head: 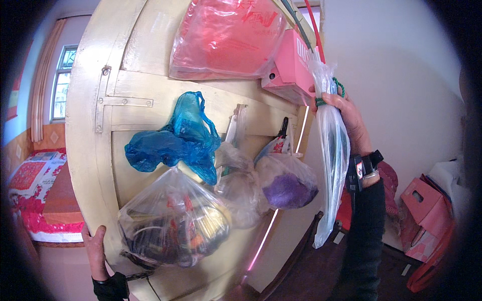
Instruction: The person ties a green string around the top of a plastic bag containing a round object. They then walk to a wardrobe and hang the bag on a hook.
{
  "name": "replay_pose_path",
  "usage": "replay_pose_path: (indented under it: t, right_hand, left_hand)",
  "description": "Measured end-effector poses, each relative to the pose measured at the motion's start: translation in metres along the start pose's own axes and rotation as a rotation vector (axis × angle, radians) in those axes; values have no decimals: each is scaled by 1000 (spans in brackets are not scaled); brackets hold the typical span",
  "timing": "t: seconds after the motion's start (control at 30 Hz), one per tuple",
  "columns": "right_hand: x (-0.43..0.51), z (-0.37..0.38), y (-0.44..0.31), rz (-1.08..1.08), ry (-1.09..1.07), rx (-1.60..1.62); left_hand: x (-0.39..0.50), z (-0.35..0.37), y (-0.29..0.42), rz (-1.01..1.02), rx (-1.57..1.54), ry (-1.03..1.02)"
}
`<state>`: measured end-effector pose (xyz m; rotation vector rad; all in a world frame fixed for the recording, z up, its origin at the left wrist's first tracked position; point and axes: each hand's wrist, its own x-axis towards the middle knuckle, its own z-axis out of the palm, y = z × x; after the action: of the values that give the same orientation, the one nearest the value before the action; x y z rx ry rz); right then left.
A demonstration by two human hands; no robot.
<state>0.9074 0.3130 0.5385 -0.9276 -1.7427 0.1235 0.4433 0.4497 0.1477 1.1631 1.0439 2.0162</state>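
My right hand (344, 113) grips a long, narrow clear plastic bag (331, 150) near its top, where a green cord (321, 101) is wound around it. My left hand (95, 252) rests at the edge of a cream-painted wooden door (88, 169), thumb on its face; its fingers are partly hidden. Between the hands, several bags hang on the door: a blue plastic bag (177, 139), a clear bag (177, 222) with mixed dark and yellow items, and a clear bag with something purple (290, 190) inside. A red packet in clear plastic (229, 41) is higher up.
A pink cardboard box (292, 67) is beside the red packet. Metal hinge brackets (99, 101) are screwed to the door. At the right, a pink box (421, 203) and other bags lie low by the wall. A bed with a red patterned cover (35, 188) and a window (62, 82) are at left.
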Motion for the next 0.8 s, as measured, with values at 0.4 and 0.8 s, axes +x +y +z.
replay_pose_path:
  t: [0.4,0.8]
  right_hand:
    - [7,-12,8,75,15,-131]
    - [32,10,-12,25,137,-106]
  left_hand:
    - [-1,1,6,-49,-25,1]
    - [-2,-3,4,-48,21,-7]
